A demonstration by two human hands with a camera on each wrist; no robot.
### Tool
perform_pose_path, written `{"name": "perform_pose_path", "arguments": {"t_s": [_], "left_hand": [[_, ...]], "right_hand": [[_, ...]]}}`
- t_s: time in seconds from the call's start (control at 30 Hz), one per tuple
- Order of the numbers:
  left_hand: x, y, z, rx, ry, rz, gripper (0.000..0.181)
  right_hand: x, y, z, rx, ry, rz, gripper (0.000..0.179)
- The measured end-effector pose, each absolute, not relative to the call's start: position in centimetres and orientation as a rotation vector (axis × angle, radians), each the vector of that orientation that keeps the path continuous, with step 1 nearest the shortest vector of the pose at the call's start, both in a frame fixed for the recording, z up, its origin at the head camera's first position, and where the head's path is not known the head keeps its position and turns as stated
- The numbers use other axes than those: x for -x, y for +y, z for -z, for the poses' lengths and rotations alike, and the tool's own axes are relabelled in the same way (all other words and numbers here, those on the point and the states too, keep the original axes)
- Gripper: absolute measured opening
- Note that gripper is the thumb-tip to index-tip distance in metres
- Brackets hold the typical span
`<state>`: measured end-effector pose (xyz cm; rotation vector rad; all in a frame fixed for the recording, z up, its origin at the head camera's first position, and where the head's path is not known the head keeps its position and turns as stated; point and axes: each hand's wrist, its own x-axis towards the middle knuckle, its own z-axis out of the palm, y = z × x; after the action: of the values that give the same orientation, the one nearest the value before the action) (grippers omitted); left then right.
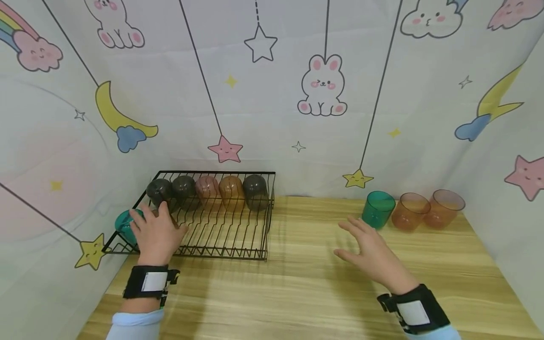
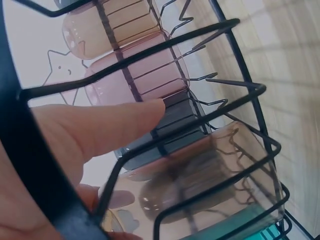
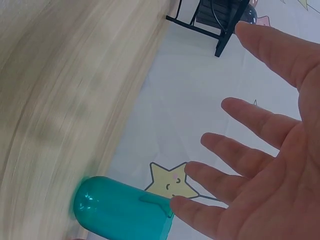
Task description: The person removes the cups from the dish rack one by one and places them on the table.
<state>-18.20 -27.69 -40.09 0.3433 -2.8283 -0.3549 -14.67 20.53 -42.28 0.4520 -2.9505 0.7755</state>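
My left hand [image 1: 157, 236] is over the left part of a black wire rack [image 1: 221, 257], its fingers spread and the thumb out to the side. Under it, mostly hidden from the head view, an upside-down pale orange-brown cup [image 2: 235, 170] stands in the rack. The left wrist view shows my thumb apart from that cup and the other fingers by its base; contact is unclear. A teal cup [image 1: 125, 226] sits to the left of this hand. My right hand [image 1: 378, 255] hovers over the table with loosely spread fingers, holding nothing, near an upright teal cup [image 1: 378, 210].
Along the rack's back row stand several upside-down cups, among them a pink cup [image 1: 208, 191], an amber cup [image 1: 231, 193] and a dark grey cup [image 1: 256, 192]. Two upright orange-pink cups, a nearer one [image 1: 410, 212] and a farther one [image 1: 444, 210], stand at the right by the wall.
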Motion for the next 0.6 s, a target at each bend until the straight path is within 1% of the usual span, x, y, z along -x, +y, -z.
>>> {"name": "perform_pose_path", "arguments": {"t_s": [0.13,0.37,0.6], "left_hand": [[17.9,-27.0,39.9,-0.300,-2.810,0.329,0.080],[17.2,-25.2,39.1,-0.211,-2.771,0.319,0.052],[16.8,-24.3,38.3,-0.184,-2.795,0.322,0.042]], "right_hand": [[14.6,20.5,42.1,-0.449,-2.962,-0.777,0.073],[14.6,20.6,42.0,-0.450,-2.951,-0.801,0.077],[14.5,20.6,41.9,-0.430,-2.950,-0.819,0.077]]}}
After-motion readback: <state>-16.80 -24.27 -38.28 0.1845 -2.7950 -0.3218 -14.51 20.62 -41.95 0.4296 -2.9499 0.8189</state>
